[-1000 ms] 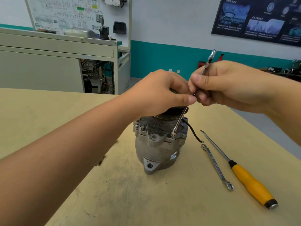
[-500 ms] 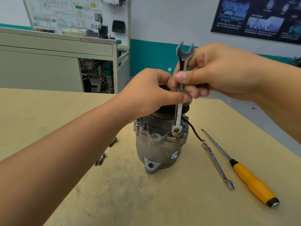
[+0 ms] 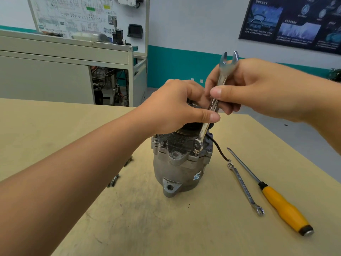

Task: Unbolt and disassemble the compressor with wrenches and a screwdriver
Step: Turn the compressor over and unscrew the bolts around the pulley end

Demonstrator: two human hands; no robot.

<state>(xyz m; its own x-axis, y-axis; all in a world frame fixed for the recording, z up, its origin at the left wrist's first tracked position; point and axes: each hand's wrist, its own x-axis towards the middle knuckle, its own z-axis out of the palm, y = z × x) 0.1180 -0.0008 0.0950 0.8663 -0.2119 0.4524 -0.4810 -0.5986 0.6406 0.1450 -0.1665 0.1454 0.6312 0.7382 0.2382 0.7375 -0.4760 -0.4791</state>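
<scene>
Right hand (image 3: 258, 89) pinches wrench (image 3: 212, 106) on bolt; left hand (image 3: 177, 106) grips compressor (image 3: 177, 163) top.

No text can be made out. Stamped marks on the wrench (image 3: 212, 105), print on the poster (image 3: 295, 23) and board (image 3: 73, 15), and the compressor (image 3: 173, 170) sticker (image 3: 197, 176) are too small.

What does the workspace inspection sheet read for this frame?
Surface: tan table, scuffed, dark smudges.
Job's things: compressor upright; combination wrench with ring end on a bolt; ring wrench and screwdriver lying to its right.
Clutter: two loose bolts left of compressor.
Grippers: left hand grips compressor top; right hand pinches the combination wrench.
Cables: black wire from compressor down to table.
Surroundings: cabinet, wiring board, wall poster.
</scene>
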